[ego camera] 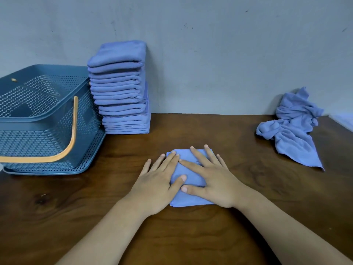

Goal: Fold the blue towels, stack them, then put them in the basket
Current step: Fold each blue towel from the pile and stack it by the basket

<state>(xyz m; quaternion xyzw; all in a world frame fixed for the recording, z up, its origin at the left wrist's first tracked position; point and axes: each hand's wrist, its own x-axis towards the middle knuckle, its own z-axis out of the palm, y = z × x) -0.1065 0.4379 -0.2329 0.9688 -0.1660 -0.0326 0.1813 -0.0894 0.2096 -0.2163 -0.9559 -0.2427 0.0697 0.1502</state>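
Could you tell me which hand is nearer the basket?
Left. The left hand presses the folded towel nearer the basket; the right hand presses its far side.

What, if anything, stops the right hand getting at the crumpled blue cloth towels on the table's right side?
Probably nothing, so yes. The right hand lies flat on the folded blue towel, and only bare brown wooden table lies between it and the crumpled blue towels.

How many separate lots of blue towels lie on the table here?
3: a folded stack against the wall by the basket; one folded towel under the left hand and right hand; a crumpled heap at right, possibly hiding several.
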